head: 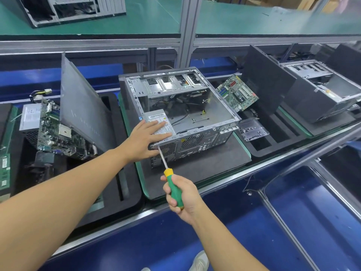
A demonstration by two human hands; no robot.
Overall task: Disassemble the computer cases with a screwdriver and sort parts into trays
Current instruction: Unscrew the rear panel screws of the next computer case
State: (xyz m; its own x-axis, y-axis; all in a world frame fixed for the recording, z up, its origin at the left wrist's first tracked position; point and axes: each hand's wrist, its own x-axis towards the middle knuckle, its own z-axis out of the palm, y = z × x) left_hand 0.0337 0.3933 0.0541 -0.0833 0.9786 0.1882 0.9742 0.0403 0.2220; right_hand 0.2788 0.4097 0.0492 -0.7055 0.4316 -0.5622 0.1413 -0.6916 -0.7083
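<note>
An open grey computer case [197, 132] lies on its side on a dark foam mat, its back panel facing me. A power supply [156, 117] with a label sits in its near left corner. My left hand [145, 138] lies flat on the power supply with straight fingers, thumb against the back panel. My right hand [180, 196] grips the green and yellow handle of a screwdriver [172, 182]. Its tip touches the back panel's upper left corner, just below my left thumb.
A removed side panel [82, 106] leans over a black foam tray [127, 173] holding a motherboard [56, 132] and a power supply. At right, another motherboard [237, 92], a clear bag of screws [252, 132] and a second case [316, 90]. Blue bins below.
</note>
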